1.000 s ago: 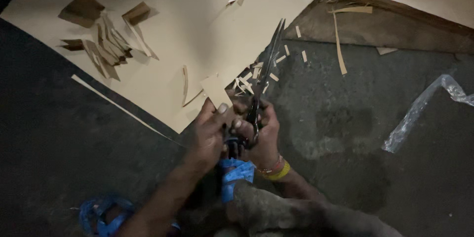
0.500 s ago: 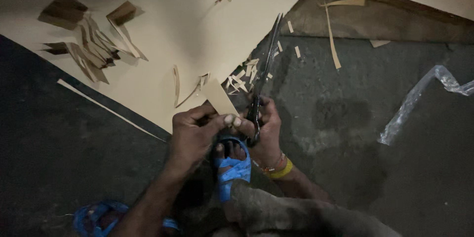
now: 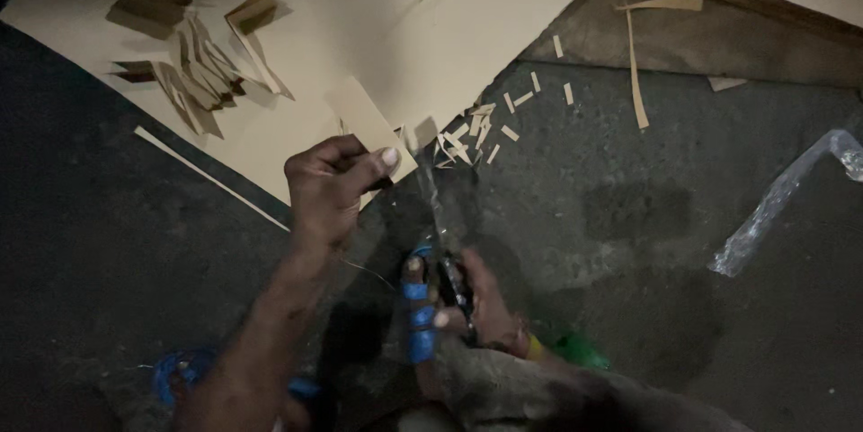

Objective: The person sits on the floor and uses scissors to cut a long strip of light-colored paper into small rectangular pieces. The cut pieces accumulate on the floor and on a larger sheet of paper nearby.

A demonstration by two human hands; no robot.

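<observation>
a small tan cardboard piece [image 3: 367,131] is pinched in the grip of the left hand [image 3: 328,187], thumb over its lower corner and the fingers closed behind it, so that the piece is held up off the floor just above the hand. the grip of the right hand [image 3: 476,302] is closed through the handles of a pair of scissors [image 3: 440,243], whose blades run up and away from that hand toward the lower right edge of the cardboard piece; how far the blades stand apart cannot be told, since they are blurred. compared with half a second ago, the two hands have been drawn apart: then they were bunched together over the scissors, and now the left hand has been lifted up and to the left of the scissors with the piece in it, which suggests that a fresh edge is being offered to the blades. a blue wrapped handle [image 3: 416,315] is seen just left of the right hand, touching it. above the cardboard piece a large pale cardboard sheet [image 3: 360,18] is spread on the dark floor [image 3: 665,252], with a heap of folded offcuts [image 3: 193,63] on it, up and to the left of the piece. small cut strips [image 3: 485,122] are scattered to the right of the piece, and a crumpled clear plastic strip [image 3: 778,203] lies far to its right.
</observation>
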